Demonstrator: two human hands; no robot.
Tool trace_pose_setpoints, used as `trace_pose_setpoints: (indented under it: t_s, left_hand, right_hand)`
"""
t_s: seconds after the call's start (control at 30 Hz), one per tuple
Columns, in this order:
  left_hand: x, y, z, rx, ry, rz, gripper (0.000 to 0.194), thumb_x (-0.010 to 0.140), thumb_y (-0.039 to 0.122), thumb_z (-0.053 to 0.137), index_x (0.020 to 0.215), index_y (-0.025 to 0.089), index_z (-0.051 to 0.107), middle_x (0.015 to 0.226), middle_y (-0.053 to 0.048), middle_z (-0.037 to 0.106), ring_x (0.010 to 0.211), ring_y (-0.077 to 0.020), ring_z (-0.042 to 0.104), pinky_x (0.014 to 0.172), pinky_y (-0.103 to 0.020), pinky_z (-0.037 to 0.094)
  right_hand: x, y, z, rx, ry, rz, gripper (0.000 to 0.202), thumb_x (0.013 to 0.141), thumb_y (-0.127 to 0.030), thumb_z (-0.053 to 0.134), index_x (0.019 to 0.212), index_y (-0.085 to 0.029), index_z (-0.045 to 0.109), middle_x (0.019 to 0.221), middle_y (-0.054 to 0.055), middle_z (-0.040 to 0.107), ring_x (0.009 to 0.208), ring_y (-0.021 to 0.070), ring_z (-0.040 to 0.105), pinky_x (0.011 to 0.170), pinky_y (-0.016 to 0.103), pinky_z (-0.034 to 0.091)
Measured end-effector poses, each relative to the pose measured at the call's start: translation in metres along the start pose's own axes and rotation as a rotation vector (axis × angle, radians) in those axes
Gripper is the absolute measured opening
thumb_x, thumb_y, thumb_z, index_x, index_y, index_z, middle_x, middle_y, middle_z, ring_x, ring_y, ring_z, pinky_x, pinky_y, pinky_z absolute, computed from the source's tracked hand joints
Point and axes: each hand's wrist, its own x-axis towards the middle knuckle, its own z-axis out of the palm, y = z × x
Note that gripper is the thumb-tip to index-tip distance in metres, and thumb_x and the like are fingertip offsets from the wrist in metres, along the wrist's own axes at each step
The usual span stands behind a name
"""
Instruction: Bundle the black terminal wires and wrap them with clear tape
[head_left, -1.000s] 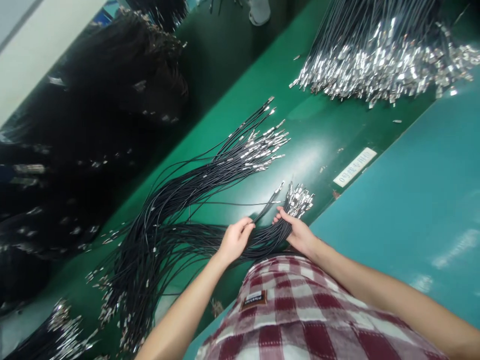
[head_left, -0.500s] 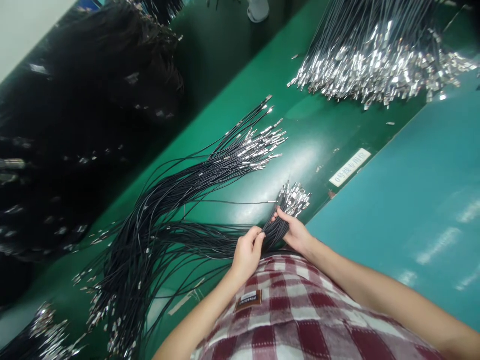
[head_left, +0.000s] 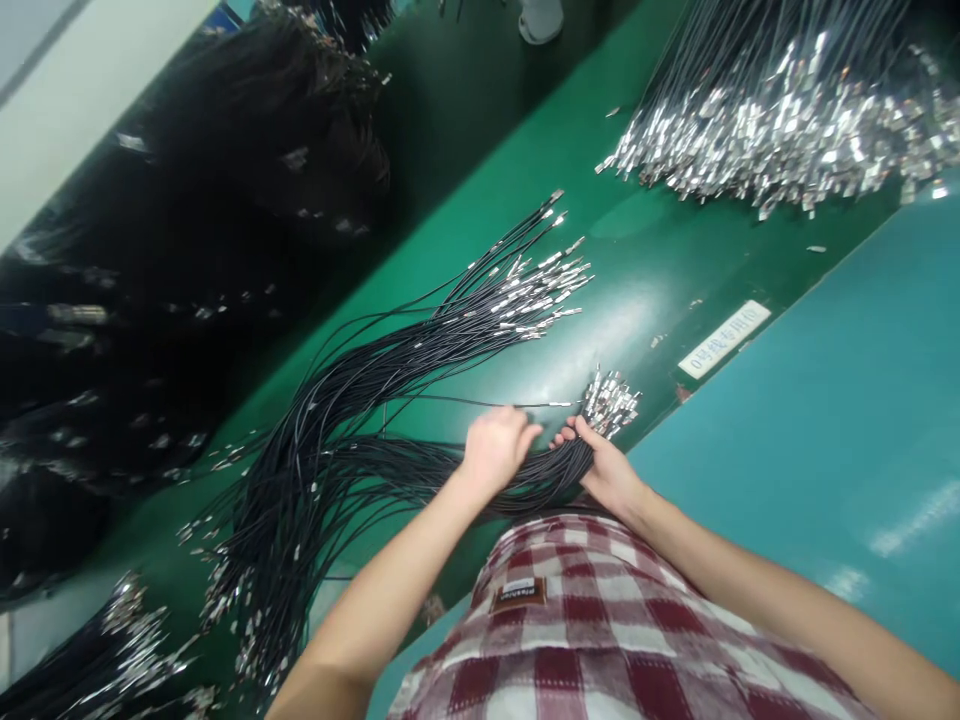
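Note:
My right hand [head_left: 606, 465] is closed round a bundle of thin black cables [head_left: 551, 470], just below their silvery metal ends [head_left: 611, 403]. The bundle trails left across the bench. My left hand [head_left: 499, 448] is over the bundle, its fingers curled and the thumb toward the right hand. What those fingers hold, if anything, is hidden. One loose cable [head_left: 559, 404] passes at the top of the left hand, its metal tip close to the bundle's ends. Behind the hands lies another spread of black cables [head_left: 420, 345] with metal tips pointing right.
A large pile of cables [head_left: 787, 130] lies at the upper right of the green bench [head_left: 630, 270]. Dark cable heaps [head_left: 225, 180] fill the left. A white label [head_left: 724, 340] is stuck near the bench edge. More cable ends [head_left: 142, 640] show at lower left.
My left hand has lifted off its grip on the bundle beside the right hand and moved up, toward the loose cable. My right hand still holds the bundle. The view has shifted slightly.

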Motion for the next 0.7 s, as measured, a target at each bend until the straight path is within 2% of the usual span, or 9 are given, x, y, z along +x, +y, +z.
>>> trace_pose_setpoints:
  t_s: [0.07, 0.13, 0.2, 0.27, 0.33, 0.4, 0.53, 0.6, 0.7]
  left_hand:
    - [0.016, -0.025, 0.002, 0.079, 0.043, -0.021, 0.016, 0.095, 0.031, 0.053, 0.098, 0.017, 0.06, 0.105, -0.013, 0.062, 0.098, -0.0265, 0.056, 0.081, -0.036, 0.044]
    - [0.025, -0.046, 0.008, 0.138, -0.02, 0.007, 0.01, 0.093, 0.022, 0.054, 0.101, 0.016, 0.058, 0.107, -0.013, 0.061, 0.101, -0.0274, 0.054, 0.083, -0.038, 0.044]
    - [0.028, -0.062, 0.014, 0.151, -0.059, 0.04, 0.009, 0.095, 0.019, 0.049, 0.098, 0.016, 0.057, 0.102, -0.012, 0.061, 0.099, -0.0271, 0.054, 0.083, -0.038, 0.044]
    - [0.032, -0.07, 0.015, 0.152, 0.0, 0.039, 0.012, 0.097, 0.021, 0.045, 0.097, 0.015, 0.056, 0.109, -0.014, 0.06, 0.103, -0.0279, 0.053, 0.087, -0.039, 0.044]
    - [0.04, -0.072, 0.013, 0.167, 0.092, 0.001, 0.012, 0.096, 0.02, 0.046, 0.1, 0.014, 0.055, 0.125, -0.018, 0.054, 0.115, -0.0302, 0.048, 0.094, -0.041, 0.041]
    - [0.051, -0.071, 0.01, 0.186, 0.118, -0.074, 0.013, 0.095, 0.016, 0.046, 0.102, 0.011, 0.055, 0.132, -0.021, 0.05, 0.121, -0.0331, 0.045, 0.098, -0.044, 0.039]
    - [0.065, -0.063, 0.01, 0.191, 0.032, -0.183, 0.019, 0.094, 0.01, 0.038, 0.104, 0.01, 0.054, 0.112, -0.02, 0.058, 0.107, -0.0323, 0.052, 0.089, -0.043, 0.043]
    - [0.06, -0.059, 0.013, 0.16, 0.006, -0.168, 0.019, 0.093, 0.01, 0.039, 0.106, 0.011, 0.053, 0.107, -0.017, 0.059, 0.102, -0.0306, 0.053, 0.089, -0.042, 0.044]
    - [0.038, -0.052, 0.017, 0.045, -0.027, -0.159, 0.015, 0.091, 0.012, 0.043, 0.103, 0.014, 0.053, 0.102, -0.014, 0.059, 0.098, -0.0277, 0.055, 0.089, -0.04, 0.045]
  right_hand:
    - [0.001, 0.0, 0.0, 0.049, 0.021, 0.026, 0.024, 0.072, -0.032, 0.086, 0.079, -0.02, 0.066, 0.067, -0.005, 0.059, 0.067, 0.0133, 0.061, 0.071, 0.027, 0.057]
    - [0.001, 0.001, 0.0, 0.079, 0.031, 0.048, 0.025, 0.071, -0.03, 0.087, 0.08, -0.019, 0.066, 0.067, -0.004, 0.059, 0.068, 0.0137, 0.061, 0.071, 0.027, 0.058]
    - [0.001, 0.0, 0.001, 0.083, 0.032, 0.064, 0.025, 0.071, -0.029, 0.087, 0.081, -0.019, 0.066, 0.067, -0.004, 0.06, 0.069, 0.0141, 0.062, 0.07, 0.027, 0.058]
    - [0.001, 0.0, 0.002, 0.088, 0.036, 0.072, 0.023, 0.073, -0.028, 0.086, 0.081, -0.019, 0.066, 0.067, -0.004, 0.06, 0.069, 0.014, 0.062, 0.07, 0.027, 0.058]
    - [0.0, -0.001, 0.004, 0.093, 0.048, 0.067, 0.02, 0.076, -0.027, 0.083, 0.08, -0.019, 0.065, 0.067, -0.004, 0.06, 0.068, 0.0135, 0.062, 0.069, 0.027, 0.058]
    - [0.0, -0.002, 0.005, 0.097, 0.056, 0.062, 0.017, 0.078, -0.026, 0.081, 0.079, -0.02, 0.065, 0.066, -0.004, 0.06, 0.067, 0.013, 0.061, 0.069, 0.026, 0.058]
    - [-0.001, -0.003, 0.007, 0.091, 0.039, 0.066, 0.017, 0.079, -0.025, 0.08, 0.079, -0.019, 0.065, 0.067, -0.004, 0.06, 0.067, 0.0129, 0.062, 0.07, 0.026, 0.058]
    - [-0.001, -0.003, 0.007, 0.087, 0.037, 0.066, 0.015, 0.08, -0.025, 0.079, 0.079, -0.018, 0.066, 0.067, -0.003, 0.061, 0.066, 0.0132, 0.062, 0.07, 0.026, 0.059]
    - [0.0, -0.004, 0.009, 0.09, 0.085, 0.068, 0.011, 0.085, -0.023, 0.074, 0.079, -0.018, 0.066, 0.065, -0.002, 0.062, 0.064, 0.0132, 0.063, 0.071, 0.027, 0.06]
